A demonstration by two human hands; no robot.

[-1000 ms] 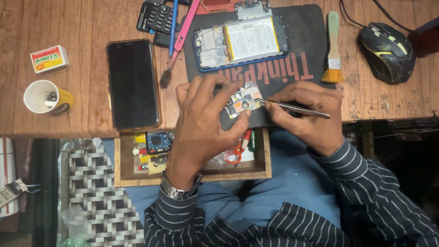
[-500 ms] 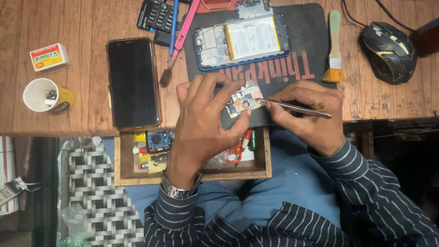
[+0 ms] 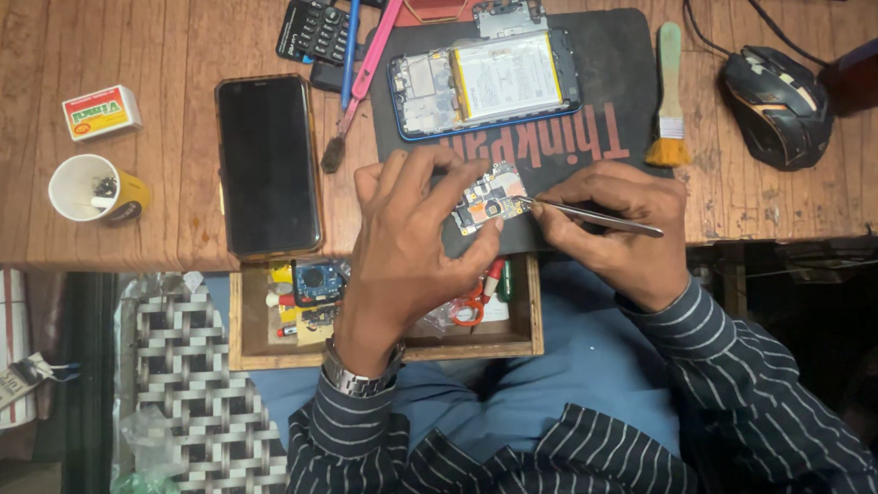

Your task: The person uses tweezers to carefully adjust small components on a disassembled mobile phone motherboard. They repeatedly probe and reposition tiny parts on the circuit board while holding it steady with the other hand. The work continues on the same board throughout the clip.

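My left hand [image 3: 409,244] pinches a small phone circuit board [image 3: 488,197] over the near edge of a black work mat [image 3: 610,78]. In my right hand [image 3: 623,227] I grip metal tweezers [image 3: 590,216], their tips touching the board's right edge. An opened phone body [image 3: 485,82] with its battery exposed lies on the mat beyond my hands. Left of my left hand, a black phone [image 3: 267,164] lies screen up on the wooden table [image 3: 148,52].
A yellow-handled cup [image 3: 96,189] and a small box [image 3: 100,112] sit at the left. A brush [image 3: 666,95] and a mouse [image 3: 777,106] lie to the right. An open drawer [image 3: 253,327] of small parts hangs under the table edge. Tools and a keypad phone [image 3: 316,31] lie at the back.
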